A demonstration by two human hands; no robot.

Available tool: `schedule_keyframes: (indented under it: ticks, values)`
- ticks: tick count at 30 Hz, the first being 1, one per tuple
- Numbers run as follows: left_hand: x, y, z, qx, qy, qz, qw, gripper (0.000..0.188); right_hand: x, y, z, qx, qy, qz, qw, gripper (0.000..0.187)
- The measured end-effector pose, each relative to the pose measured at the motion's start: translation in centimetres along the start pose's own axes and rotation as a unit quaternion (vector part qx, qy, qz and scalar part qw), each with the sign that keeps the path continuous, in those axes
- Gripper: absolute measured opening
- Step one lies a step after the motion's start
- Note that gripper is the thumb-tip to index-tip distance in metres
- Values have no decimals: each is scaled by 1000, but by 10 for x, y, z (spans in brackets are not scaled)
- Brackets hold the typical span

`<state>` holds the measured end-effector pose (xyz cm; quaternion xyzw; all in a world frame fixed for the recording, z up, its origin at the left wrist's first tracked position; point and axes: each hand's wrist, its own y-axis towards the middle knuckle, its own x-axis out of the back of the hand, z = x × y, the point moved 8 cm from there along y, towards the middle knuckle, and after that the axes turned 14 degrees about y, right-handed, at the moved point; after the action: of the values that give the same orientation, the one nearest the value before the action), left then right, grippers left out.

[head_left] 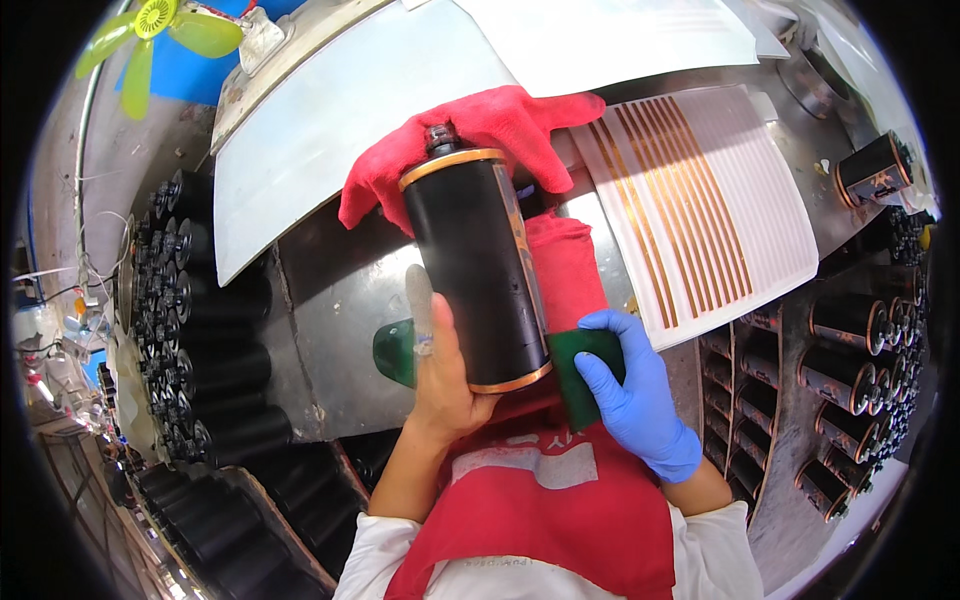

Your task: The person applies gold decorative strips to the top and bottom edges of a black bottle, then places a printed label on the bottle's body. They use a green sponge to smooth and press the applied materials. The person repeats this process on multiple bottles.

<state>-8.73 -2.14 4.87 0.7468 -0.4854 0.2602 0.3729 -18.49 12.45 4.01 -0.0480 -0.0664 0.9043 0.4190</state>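
Note:
A black cylindrical bottle point(470, 270) with a gold band around each end lies across a red cloth point(460, 125) on the metal worktop, its narrow neck pointing away from me. A strip of gold pattern runs down its right side. My left hand point(447, 375), bare except for a pale finger cover and tape on one finger, grips the bottle's lower left side. In a blue glove, my right hand point(640, 395) pinches a flat dark green pad point(580, 375), held against or close beside the bottle's lower right edge. A second green piece point(395, 352) shows next to my left hand.
A white sheet with gold strips point(690, 210) lies to the right. White boards point(360, 110) cover the far side. Many black bottles point(220, 340) are stacked at left, and more bottles point(845, 325) at right. One bottle point(875, 170) stands apart. A green fan point(152, 25) is far left.

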Motion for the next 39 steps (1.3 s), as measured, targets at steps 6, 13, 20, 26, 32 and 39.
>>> schedule_keyframes:
  ticks: [6,13,20,26,32,39]
  values:
    - [-4,-22,17,84,-56,-27,994,86,8,1,6,9,-9,-22,1000,32]
    - [4,-40,-45,-163,322,-143,921,35,6,14,-7,-38,-2,15,999,28]
    - [8,2,-81,-258,430,-10,865,29,17,92,50,-7,163,40,986,18]
    - [-9,19,-105,-286,495,88,815,34,-77,196,124,161,-292,254,908,27]
    - [32,5,-103,-288,316,-89,899,26,-79,207,114,170,-389,350,835,29]
    - [174,-29,-27,-23,392,-324,861,13,25,30,172,209,-286,136,925,28]
